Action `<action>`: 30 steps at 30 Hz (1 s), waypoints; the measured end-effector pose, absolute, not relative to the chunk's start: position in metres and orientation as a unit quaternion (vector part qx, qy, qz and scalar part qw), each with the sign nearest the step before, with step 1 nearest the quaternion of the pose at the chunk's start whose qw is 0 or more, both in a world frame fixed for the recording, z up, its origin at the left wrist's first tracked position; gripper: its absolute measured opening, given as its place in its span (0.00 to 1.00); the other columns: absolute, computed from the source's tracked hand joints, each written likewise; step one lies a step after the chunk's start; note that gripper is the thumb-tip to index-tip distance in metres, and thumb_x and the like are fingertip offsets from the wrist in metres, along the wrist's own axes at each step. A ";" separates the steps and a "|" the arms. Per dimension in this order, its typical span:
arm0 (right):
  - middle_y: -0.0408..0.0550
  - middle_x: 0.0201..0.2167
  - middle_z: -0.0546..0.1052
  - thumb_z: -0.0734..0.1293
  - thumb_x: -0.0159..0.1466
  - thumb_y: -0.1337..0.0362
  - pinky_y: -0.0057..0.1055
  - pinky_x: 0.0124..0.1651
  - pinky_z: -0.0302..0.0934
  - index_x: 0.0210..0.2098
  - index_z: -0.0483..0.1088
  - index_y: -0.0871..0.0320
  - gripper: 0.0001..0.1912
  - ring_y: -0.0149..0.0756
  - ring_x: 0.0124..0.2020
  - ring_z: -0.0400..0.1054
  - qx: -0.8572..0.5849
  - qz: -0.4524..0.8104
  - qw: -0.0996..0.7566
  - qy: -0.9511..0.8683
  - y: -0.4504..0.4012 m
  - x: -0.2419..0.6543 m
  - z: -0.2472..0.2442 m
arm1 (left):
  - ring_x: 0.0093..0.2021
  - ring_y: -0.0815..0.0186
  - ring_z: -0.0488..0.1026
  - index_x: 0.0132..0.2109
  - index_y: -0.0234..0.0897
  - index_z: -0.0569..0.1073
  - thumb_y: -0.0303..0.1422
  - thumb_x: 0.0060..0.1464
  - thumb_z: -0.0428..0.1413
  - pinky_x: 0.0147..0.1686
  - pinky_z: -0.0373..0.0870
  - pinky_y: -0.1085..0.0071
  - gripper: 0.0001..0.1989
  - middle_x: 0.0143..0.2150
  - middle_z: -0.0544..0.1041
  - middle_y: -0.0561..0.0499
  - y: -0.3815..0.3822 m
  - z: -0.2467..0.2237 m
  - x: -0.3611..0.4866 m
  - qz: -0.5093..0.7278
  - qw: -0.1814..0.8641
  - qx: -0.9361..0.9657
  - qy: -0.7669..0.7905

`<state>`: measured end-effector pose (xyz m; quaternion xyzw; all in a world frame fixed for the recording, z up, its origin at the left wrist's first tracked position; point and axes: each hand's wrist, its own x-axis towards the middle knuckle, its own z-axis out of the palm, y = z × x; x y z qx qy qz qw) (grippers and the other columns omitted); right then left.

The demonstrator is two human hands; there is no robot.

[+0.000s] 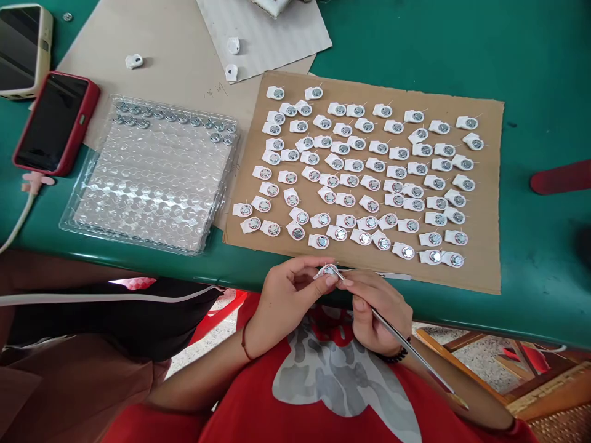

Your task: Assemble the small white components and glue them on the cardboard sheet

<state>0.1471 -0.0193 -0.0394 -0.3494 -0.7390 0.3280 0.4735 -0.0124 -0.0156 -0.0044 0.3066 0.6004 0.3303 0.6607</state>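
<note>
Between the thumb and fingers of my left hand (289, 289) is a small white part with a round silver disc (329, 269), held just off the table's front edge. My right hand (383, 307) is closed around a long thin metal tool (410, 351). The tool's narrow tip meets the disc, while its flattened far end points down to the right. Just beyond my hands, a brown cardboard sheet (475, 274) bears loose rows of many similar white parts with silver discs. Thin wires stick out from many of them.
At the left, a clear plastic tray (148, 178) has silver discs along its far rows. Further left lie a red-cased phone (53, 123) with a cable and a light-cased phone (23, 49). Bare white parts (231, 72) rest on sheets behind. A person sits at lower left.
</note>
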 end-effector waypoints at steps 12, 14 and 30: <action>0.53 0.37 0.72 0.58 0.56 0.78 0.36 0.41 0.67 0.48 0.65 0.63 0.21 0.36 0.43 0.68 -0.338 0.337 0.482 -0.735 -0.018 0.147 -0.039 | 0.27 0.72 0.72 0.43 0.37 0.76 0.35 0.47 0.61 0.27 0.67 0.80 0.14 0.26 0.76 0.53 -0.017 -0.005 -0.013 0.327 0.655 0.306 0.608; 0.53 0.37 0.72 0.58 0.56 0.77 0.35 0.41 0.67 0.48 0.65 0.63 0.20 0.36 0.43 0.68 -0.344 0.336 0.480 -0.734 -0.018 0.147 -0.039 | 0.27 0.72 0.72 0.42 0.37 0.76 0.34 0.47 0.61 0.27 0.67 0.80 0.14 0.26 0.76 0.53 -0.017 -0.005 -0.014 0.328 0.657 0.304 0.607; 0.51 0.36 0.73 0.55 0.65 0.67 0.40 0.44 0.67 0.50 0.65 0.58 0.16 0.38 0.42 0.69 -0.331 0.363 0.488 -0.721 -0.030 0.163 -0.040 | 0.28 0.75 0.72 0.41 0.38 0.77 0.35 0.51 0.59 0.30 0.68 0.82 0.10 0.29 0.73 0.54 -0.018 -0.001 -0.010 0.411 0.701 0.238 0.533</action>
